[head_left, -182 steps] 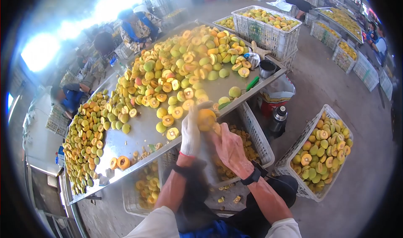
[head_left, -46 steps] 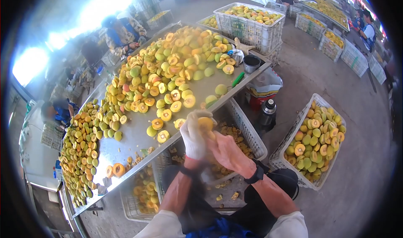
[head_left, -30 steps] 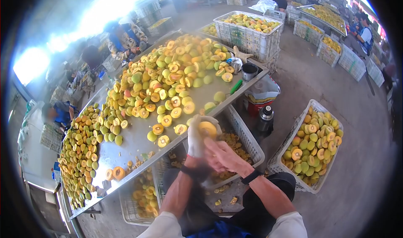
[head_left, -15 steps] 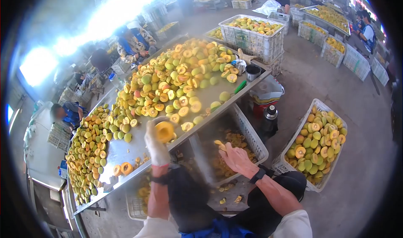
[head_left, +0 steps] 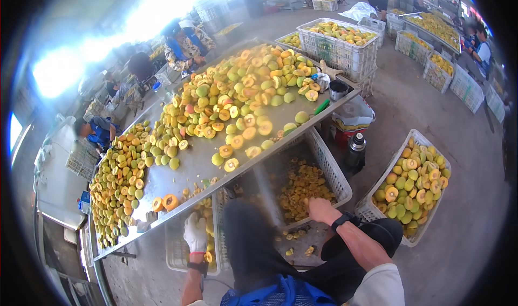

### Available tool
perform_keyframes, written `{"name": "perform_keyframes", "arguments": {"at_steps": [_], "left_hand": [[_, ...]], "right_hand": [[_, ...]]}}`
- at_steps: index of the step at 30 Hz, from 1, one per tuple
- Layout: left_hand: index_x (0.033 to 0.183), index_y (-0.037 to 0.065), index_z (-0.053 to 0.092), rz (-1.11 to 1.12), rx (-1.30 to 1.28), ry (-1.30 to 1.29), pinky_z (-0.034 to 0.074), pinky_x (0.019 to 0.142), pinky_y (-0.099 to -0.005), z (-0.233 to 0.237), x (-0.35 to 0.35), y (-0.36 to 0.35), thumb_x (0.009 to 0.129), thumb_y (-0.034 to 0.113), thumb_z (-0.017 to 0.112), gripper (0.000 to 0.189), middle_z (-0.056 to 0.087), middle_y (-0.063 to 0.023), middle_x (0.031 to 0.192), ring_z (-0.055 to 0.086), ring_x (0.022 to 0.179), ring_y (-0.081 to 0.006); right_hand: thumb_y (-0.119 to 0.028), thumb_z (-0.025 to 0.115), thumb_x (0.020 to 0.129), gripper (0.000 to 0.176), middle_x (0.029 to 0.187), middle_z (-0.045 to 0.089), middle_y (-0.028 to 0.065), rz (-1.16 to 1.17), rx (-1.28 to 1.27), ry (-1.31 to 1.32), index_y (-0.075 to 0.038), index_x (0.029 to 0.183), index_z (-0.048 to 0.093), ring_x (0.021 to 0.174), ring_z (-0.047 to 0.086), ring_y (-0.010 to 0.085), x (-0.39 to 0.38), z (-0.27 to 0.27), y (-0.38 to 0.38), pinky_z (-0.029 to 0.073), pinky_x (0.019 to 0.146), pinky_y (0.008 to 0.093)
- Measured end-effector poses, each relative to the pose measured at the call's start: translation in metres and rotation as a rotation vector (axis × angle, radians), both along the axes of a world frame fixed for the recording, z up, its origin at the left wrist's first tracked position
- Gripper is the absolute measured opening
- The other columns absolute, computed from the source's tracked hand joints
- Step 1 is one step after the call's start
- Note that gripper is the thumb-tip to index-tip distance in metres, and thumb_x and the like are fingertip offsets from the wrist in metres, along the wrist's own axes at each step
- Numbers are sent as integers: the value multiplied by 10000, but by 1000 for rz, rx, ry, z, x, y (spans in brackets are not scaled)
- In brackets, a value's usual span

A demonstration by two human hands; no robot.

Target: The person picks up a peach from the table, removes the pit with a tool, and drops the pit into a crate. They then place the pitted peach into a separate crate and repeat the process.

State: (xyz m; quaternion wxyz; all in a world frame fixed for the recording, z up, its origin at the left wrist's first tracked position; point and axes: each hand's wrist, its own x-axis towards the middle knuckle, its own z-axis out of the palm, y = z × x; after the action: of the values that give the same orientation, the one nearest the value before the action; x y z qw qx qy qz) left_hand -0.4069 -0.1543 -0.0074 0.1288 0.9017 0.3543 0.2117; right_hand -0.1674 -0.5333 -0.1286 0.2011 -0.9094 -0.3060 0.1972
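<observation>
My left hand (head_left: 195,232), in a white glove, is low over a crate of peach halves (head_left: 217,236) beneath the table edge. Its fingers look loosely apart and I see no fruit in them. My right hand (head_left: 322,211), bare with a dark wristband, is closed above the near side of a crate of yellow scraps (head_left: 303,190). Whatever it grips is hidden. In front of both hands slopes a metal table (head_left: 202,154), heaped with halved yellow-green peaches (head_left: 226,98). Two pitted halves (head_left: 163,203) lie near its front edge.
A full peach crate (head_left: 413,184) stands at my right, beside a black thermos (head_left: 355,149). On the table's right end are a metal cup (head_left: 338,90) and a green-handled item (head_left: 322,107). Another person (head_left: 186,47) sits across the table. More crates (head_left: 340,44) stand behind.
My left hand has come down from the table to the crate below; the peach half it held no longer shows in it. My right hand has moved lower and nearer the scraps. The view has shifted slightly.
</observation>
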Motion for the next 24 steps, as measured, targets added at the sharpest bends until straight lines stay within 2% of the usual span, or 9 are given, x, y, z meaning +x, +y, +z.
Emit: {"name": "perform_keyframes", "arguments": {"at_steps": [1,2,7,9,14,17,19,21,24], "left_hand": [[1273,96,674,-4,-1,-13,512,986,-454,4,5,1,950,285,657,375,656,-161,1300,664,1121,-356],[1274,86,676,-4,-20,-53,527,962,-431,8,16,3,948,246,670,363,675,-170,1246,677,1085,-353],[1249,48,685,-282,-78,-262,557,894,-380,59,118,-13,967,184,662,313,698,-164,1181,711,994,-303],[1230,43,695,-389,-123,-317,566,861,-367,78,168,-23,971,181,661,295,708,-157,1160,724,943,-279],[1174,62,727,-521,-143,-257,558,851,-366,69,297,-16,972,233,653,275,726,-144,1123,727,949,-273],[1173,79,731,-520,-27,-91,545,881,-401,36,370,5,974,298,629,314,724,-155,1138,713,994,-313],[1168,88,733,-536,34,-46,539,895,-421,13,401,15,974,330,613,333,723,-159,1150,704,1022,-337],[1157,96,735,-571,69,-112,536,903,-436,-1,426,21,973,353,597,344,723,-158,1158,696,1047,-354],[1132,103,736,-469,27,71,525,932,-457,-3,459,27,977,350,580,330,728,-150,1152,678,1090,-365]], "right_hand": [[-277,558,1009,304,893,723,262,-34,35,-36,13,1069,624,888,704,477,4,12,4,557,793,566],[-288,566,1010,303,891,721,266,-70,72,-72,4,1069,617,880,700,482,12,24,7,555,791,569],[-304,608,1006,294,870,698,288,-141,295,-203,-16,1052,572,848,668,509,44,155,23,524,746,583],[-287,617,1005,278,865,687,295,-149,348,-211,-17,1040,560,846,653,521,59,190,25,506,726,590],[-263,633,1002,264,822,675,289,-161,390,-293,-19,1028,538,831,648,519,99,210,27,494,701,588],[-248,640,1000,247,787,679,262,-222,361,-280,-29,1039,532,791,666,488,113,196,29,514,674,562],[-246,638,1002,243,789,686,248,-226,307,-249,-34,1046,528,781,676,470,119,187,29,521,666,554],[-238,633,1005,232,792,695,232,-228,339,-252,-38,1053,526,772,684,452,122,191,29,526,661,544],[-229,629,1009,220,790,702,214,-236,393,-267,-44,1067,524,757,690,435,122,193,35,529,651,529]]}}
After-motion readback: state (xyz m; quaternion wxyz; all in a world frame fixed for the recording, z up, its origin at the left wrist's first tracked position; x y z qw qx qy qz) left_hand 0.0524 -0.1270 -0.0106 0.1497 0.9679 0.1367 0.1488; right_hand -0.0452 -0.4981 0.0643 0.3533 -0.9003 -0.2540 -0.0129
